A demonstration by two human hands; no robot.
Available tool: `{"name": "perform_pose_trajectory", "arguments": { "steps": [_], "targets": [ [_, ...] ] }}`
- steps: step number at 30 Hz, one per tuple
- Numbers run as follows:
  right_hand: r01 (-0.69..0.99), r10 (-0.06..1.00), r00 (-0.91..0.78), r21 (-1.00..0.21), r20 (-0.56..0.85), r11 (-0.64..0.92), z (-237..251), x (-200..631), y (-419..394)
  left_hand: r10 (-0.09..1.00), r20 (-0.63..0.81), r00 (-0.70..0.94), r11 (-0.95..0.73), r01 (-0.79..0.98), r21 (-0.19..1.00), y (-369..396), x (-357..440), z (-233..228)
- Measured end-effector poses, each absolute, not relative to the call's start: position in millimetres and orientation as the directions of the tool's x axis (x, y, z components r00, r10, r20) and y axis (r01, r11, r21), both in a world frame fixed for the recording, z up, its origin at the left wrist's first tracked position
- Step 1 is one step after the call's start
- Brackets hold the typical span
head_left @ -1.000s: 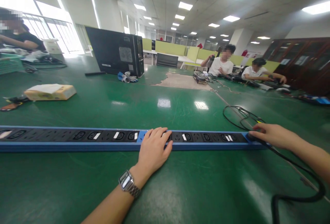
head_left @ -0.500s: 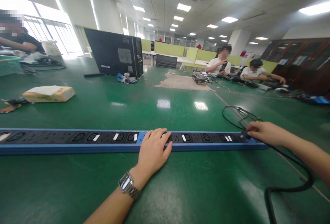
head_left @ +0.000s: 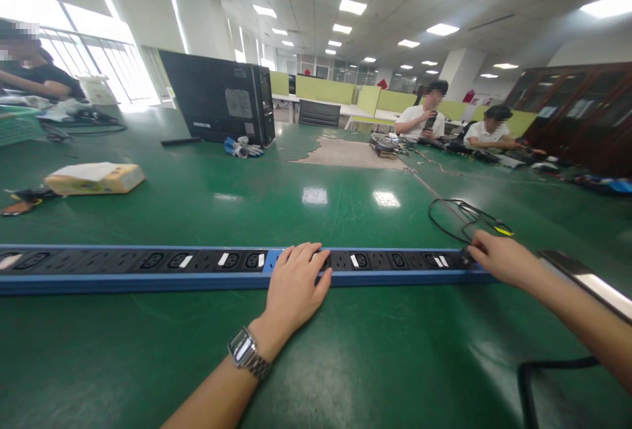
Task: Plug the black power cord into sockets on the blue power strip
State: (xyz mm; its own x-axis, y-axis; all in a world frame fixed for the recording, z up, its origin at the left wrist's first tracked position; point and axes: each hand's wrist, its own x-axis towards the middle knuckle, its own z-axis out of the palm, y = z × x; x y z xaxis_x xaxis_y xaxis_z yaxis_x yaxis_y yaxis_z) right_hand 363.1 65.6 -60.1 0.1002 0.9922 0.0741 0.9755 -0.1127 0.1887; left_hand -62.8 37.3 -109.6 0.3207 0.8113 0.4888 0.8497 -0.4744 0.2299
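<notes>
left hand (head_left: 295, 282) flat and spread on the long blue power strip (head_left: 148, 268), right hand (head_left: 498, 259) fingers curled on its end, green tabletop (head_left: 345, 350)

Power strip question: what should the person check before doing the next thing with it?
1. Left hand flat on the long blue power strip, pinning it: ok.
2. Right hand at the strip's right end, touching it: ok.
3. Strip lying flat on the green table: ok.
4. Sockets free of plugs along the visible length: ok.
5. Thick black cable attached at the strip's end: cannot tell, the hand hides it.
6. Thin black cord coiled behind the strip, clear of it: ok.
</notes>
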Motion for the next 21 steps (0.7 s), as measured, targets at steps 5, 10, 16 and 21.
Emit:
{"name": "perform_pose_trajectory", "arguments": {
  "steps": [5,10,16,21],
  "targets": [
    [0.961,0.974,0.184,0.186,0.132,-0.207,-74.3,366.6,46.2,0.813,0.488,0.319,-0.473,0.850,0.232,35.3,-63.2,-109.9],
    [0.953,0.989,0.115,0.269,0.093,-0.137,-68.4,348.4,43.3,0.818,0.478,0.320,-0.466,0.855,0.226,35.5,-63.7,-109.4],
    [0.942,0.983,0.164,0.283,0.084,-0.181,-69.5,338.5,41.8,0.819,0.474,0.324,-0.465,0.859,0.215,35.6,-63.5,-108.4],
    [0.974,0.984,0.149,0.155,0.095,-0.163,-70.7,351.7,42.6,0.813,0.485,0.321,-0.469,0.855,0.221,36.1,-62.9,-108.7]
  ]
}}
